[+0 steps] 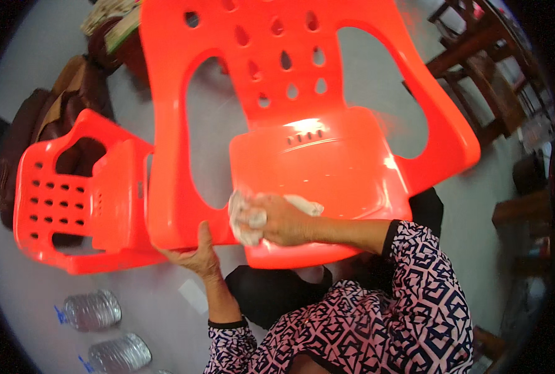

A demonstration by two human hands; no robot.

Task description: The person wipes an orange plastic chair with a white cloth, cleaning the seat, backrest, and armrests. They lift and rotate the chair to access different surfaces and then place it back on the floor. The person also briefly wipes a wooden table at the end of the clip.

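A bright orange-red plastic armchair [327, 149] fills the middle of the view, its perforated backrest toward the top. My left hand [193, 252] grips the chair's left armrest from below. My right hand [284, 219] presses a crumpled white cloth [243, 218] onto the front left part of the seat. A second orange-red plastic chair [78, 199] stands to the left, touching the first one's armrest.
Two clear plastic water bottles [93, 310] [120, 353] lie on the grey floor at lower left. Dark brown seating [47, 118] stands at upper left and dark wooden furniture [483, 81] at upper right.
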